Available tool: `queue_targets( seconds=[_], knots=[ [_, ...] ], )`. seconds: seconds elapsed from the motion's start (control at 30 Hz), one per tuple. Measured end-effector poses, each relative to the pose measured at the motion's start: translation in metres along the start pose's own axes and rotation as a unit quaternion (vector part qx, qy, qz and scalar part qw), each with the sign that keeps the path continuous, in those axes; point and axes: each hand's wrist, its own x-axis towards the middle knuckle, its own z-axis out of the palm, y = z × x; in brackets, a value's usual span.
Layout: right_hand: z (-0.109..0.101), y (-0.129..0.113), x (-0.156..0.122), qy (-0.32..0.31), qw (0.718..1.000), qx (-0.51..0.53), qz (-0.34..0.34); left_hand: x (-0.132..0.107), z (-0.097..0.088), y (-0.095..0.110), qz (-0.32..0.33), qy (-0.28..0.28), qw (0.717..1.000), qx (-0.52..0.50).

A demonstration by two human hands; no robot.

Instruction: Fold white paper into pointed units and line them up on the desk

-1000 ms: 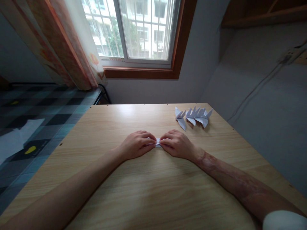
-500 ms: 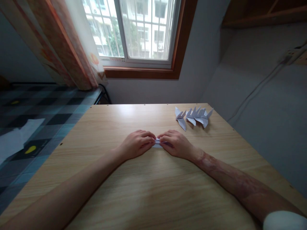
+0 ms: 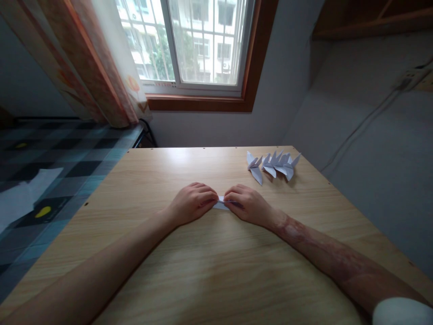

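A small strip of folded white paper (image 3: pixel 221 205) lies at the middle of the wooden table (image 3: pixel 203 271), mostly covered by my fingers. My left hand (image 3: pixel 195 201) pinches its left end, fingers bent and pressed together. On its right end, my right hand (image 3: pixel 246 202) does the same, with the fingertips close to those of the left. Only a short piece of paper with a crease shows between the two hands. Beyond my right hand stand several folded white paper pieces (image 3: pixel 277 165) with pointed wings, one of them (image 3: pixel 254 167) set slightly apart on the left.
To the left is a bed with a checked cover (image 3: pixel 84 155), where white paper sheets (image 3: pixel 27 194) lie. A window (image 3: pixel 206 45) and a patterned curtain (image 3: pixel 88 58) are behind the table. A cable (image 3: pixel 358 126) runs down the right wall below a wooden shelf (image 3: pixel 372 27).
The paper's raised fold between my fingers now looks flatter and narrower. Both hands have shifted very slightly left and keep their grip; the winged pieces are unmoved.
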Motion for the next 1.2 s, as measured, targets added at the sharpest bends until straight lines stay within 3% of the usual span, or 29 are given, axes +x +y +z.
queue_targets(
  seconds=[0.17, 0.33, 0.47, 0.63, 0.73, 0.83, 0.93, 1.03, 1.2],
  knots=[
    [0.0, -0.001, 0.002, -0.013, 0.999, 0.014, 0.028, -0.001, 0.003, -0.001, -0.045, 0.009, 0.999, 0.014],
    [-0.001, -0.002, 0.003, 0.006, 0.998, 0.046, 0.045, -0.004, 0.002, 0.0, -0.154, 0.059, 0.986, -0.004],
    [-0.002, -0.002, 0.005, 0.069, 0.987, 0.121, 0.086, -0.003, 0.006, -0.002, -0.261, 0.128, 0.95, -0.116],
    [-0.003, -0.005, 0.008, 0.166, 0.962, 0.172, 0.128, 0.003, 0.012, 0.006, -0.33, 0.181, 0.882, -0.284],
    [0.002, -0.005, 0.01, 0.195, 0.927, 0.268, 0.172, 0.008, 0.011, 0.021, -0.314, 0.174, 0.868, -0.343],
    [0.009, -0.005, 0.01, 0.191, 0.857, 0.422, 0.228, 0.012, 0.011, 0.035, -0.249, 0.134, 0.88, -0.382],
    [0.016, -0.007, 0.01, 0.166, 0.804, 0.508, 0.26, 0.011, 0.015, 0.042, -0.253, 0.123, 0.858, -0.43],
    [0.017, -0.01, 0.01, 0.154, 0.784, 0.537, 0.272, 0.01, 0.019, 0.043, -0.267, 0.139, 0.85, -0.432],
    [0.015, -0.013, 0.01, 0.146, 0.768, 0.557, 0.279, 0.011, 0.018, 0.042, -0.255, 0.152, 0.87, -0.394]
  ],
)
